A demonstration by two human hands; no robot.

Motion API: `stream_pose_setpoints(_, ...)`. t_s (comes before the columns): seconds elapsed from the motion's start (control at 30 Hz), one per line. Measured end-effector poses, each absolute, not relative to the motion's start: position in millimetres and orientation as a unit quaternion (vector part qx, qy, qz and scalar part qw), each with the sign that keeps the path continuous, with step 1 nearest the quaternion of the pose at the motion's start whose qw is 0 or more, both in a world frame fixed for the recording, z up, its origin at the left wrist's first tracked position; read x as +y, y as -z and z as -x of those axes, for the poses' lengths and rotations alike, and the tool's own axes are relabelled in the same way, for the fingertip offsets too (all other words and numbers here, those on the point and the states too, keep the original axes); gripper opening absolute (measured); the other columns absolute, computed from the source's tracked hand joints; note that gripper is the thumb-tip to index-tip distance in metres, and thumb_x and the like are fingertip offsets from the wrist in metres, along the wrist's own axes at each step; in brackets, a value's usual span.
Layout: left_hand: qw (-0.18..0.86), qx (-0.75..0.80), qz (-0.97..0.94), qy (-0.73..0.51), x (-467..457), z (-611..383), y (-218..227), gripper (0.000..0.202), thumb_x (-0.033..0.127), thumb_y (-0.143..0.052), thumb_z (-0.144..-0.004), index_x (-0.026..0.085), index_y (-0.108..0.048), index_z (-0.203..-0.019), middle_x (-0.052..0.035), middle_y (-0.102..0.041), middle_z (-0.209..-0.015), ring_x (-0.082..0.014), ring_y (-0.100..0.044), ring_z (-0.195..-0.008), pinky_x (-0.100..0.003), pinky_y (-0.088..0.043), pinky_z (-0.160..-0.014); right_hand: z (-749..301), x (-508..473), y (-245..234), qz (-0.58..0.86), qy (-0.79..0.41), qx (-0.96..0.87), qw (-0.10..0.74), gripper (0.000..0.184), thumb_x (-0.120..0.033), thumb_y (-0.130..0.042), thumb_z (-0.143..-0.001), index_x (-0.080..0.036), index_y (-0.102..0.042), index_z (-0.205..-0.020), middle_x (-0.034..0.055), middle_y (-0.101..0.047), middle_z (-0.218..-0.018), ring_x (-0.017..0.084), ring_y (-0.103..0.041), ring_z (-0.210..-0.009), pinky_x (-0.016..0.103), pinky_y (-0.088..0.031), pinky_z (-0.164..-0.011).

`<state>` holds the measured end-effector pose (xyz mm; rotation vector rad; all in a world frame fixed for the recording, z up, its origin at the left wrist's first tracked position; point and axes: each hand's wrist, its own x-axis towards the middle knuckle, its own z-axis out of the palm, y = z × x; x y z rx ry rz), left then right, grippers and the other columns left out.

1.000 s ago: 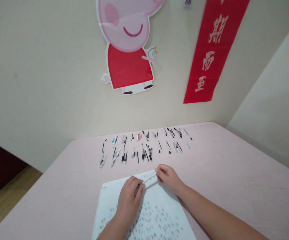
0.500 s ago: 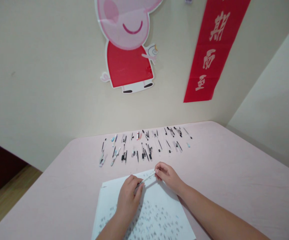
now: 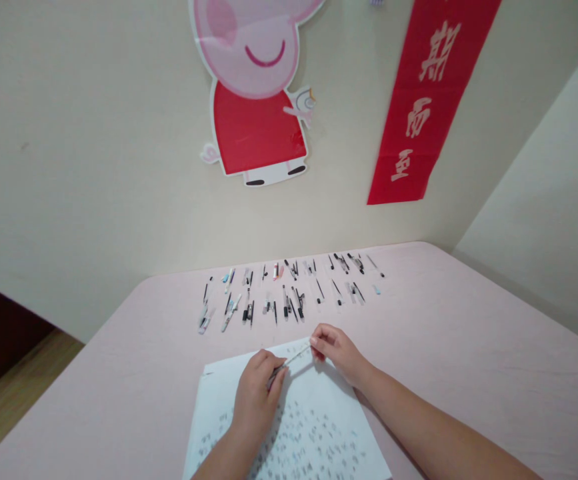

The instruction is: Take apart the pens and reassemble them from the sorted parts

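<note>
Over the upper part of a white sheet of paper (image 3: 329, 407), a slim pen (image 3: 297, 355) spans the gap between my two hands. My left hand (image 3: 259, 387) is closed, thumb and fingers pinching the pen's lower end, where a dark grey part shows. My right hand (image 3: 333, 350) is closed too, its fingertips pinched on the upper end. The stretch between them looks like a thin dark rod, maybe a refill; its tip is hidden in the right fingers. Handwritten marks cover much of the sheet.
Beyond the paper, two rows of pen parts (image 3: 249, 312), with caps, refills and clear barrels, lie on the pink table (image 3: 469, 333). A small light-blue piece (image 3: 377, 290) sits at the right end. The wall (image 3: 119, 200) bounds the table's back, bearing a pig cutout and red banner.
The exposed stretch between my hands looked paler and thicker before; now it is thinner and darker. Both hands have stayed almost in place.
</note>
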<state>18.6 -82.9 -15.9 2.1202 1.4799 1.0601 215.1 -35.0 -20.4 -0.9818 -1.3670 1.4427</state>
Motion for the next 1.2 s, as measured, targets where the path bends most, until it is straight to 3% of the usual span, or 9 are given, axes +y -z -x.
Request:
stream_pose_setpoints(0.3,0.167,0.526,-0.742,-0.381,-84,-19,15,0.014,0.022,-0.053,-0.084,0.019,-0.066,-0.081,-0.0050,-0.061,-0.077,-0.0187,-0.059,-0.075,-0.029,-0.048,-0.067,-214,-35,17,0.397,-0.615,-0.519,0.441,0.042,-0.055,-0.069,-0.069,-0.017,-0.052,-0.064,-0.0019,-0.056,-0.056,0.009,-0.046,-0.050,0.023,-0.037,-0.052)
stream_pose_setpoints(0.4,0.169,0.531,-0.738,-0.382,-84,-20,14,0.016,0.024,-0.052,-0.085,0.019,-0.066,-0.080,-0.0047,-0.060,-0.075,-0.0183,-0.058,-0.074,-0.029,-0.046,-0.066,-213,-34,19,0.402,-0.600,-0.523,0.453,0.039,-0.054,-0.066,-0.072,-0.017,-0.055,-0.076,-0.0014,-0.057,-0.062,0.010,-0.048,-0.052,0.023,-0.038,-0.051)
stream_pose_setpoints(0.57,0.175,0.557,-0.713,-0.388,-83,-19,16,0.021,0.029,-0.048,-0.088,0.018,-0.061,-0.074,-0.0027,-0.057,-0.072,-0.0161,-0.055,-0.068,-0.027,-0.043,-0.062,-217,-38,25,0.425,-0.415,-0.625,0.506,0.028,-0.040,-0.056,-0.083,-0.020,-0.054,-0.103,0.0006,-0.057,-0.075,0.013,-0.054,-0.064,0.026,-0.044,-0.060)
stream_pose_setpoints(0.67,0.185,0.563,-0.708,-0.384,-82,-17,18,0.024,0.030,-0.047,-0.089,0.019,-0.058,-0.071,-0.0015,-0.055,-0.070,-0.0155,-0.054,-0.067,-0.027,-0.042,-0.062,-217,-46,21,0.406,-0.281,-0.743,0.452,0.027,-0.027,-0.048,-0.089,-0.021,-0.056,-0.114,0.0038,-0.063,-0.082,0.014,-0.056,-0.068,0.029,-0.045,-0.069)
stream_pose_setpoints(0.8,0.202,0.545,-0.720,-0.379,-82,-19,18,0.026,0.031,-0.047,-0.089,0.019,-0.056,-0.069,-0.0011,-0.054,-0.069,-0.0150,-0.053,-0.066,-0.026,-0.041,-0.061,-212,-52,14,0.361,-0.214,-0.832,0.363,0.038,-0.023,-0.043,-0.090,-0.023,-0.050,-0.128,0.0059,-0.066,-0.087,0.016,-0.058,-0.073,0.030,-0.044,-0.071)
stream_pose_setpoints(1.03,0.239,0.488,-0.766,-0.343,-87,-25,13,0.025,0.033,-0.048,-0.089,0.018,-0.060,-0.071,-0.0023,-0.055,-0.070,-0.0159,-0.054,-0.069,-0.027,-0.041,-0.063,-212,-48,18,0.392,-0.206,-0.829,0.342,0.036,-0.019,-0.048,-0.085,-0.021,-0.061,-0.118,0.0072,-0.067,-0.081,0.018,-0.058,-0.071,0.030,-0.044,-0.068)
stream_pose_setpoints(1.2,0.281,0.460,-0.765,-0.352,-88,-23,14,0.026,0.035,-0.048,-0.089,0.020,-0.061,-0.105,-0.0053,-0.061,-0.084,-0.0175,-0.057,-0.076,-0.029,-0.047,-0.068,-211,-46,22,0.414,-0.245,-0.794,0.371,0.035,-0.009,-0.048,-0.076,-0.021,-0.065,-0.105,0.0062,-0.069,-0.092,0.018,-0.061,-0.079,0.030,-0.045,-0.075)
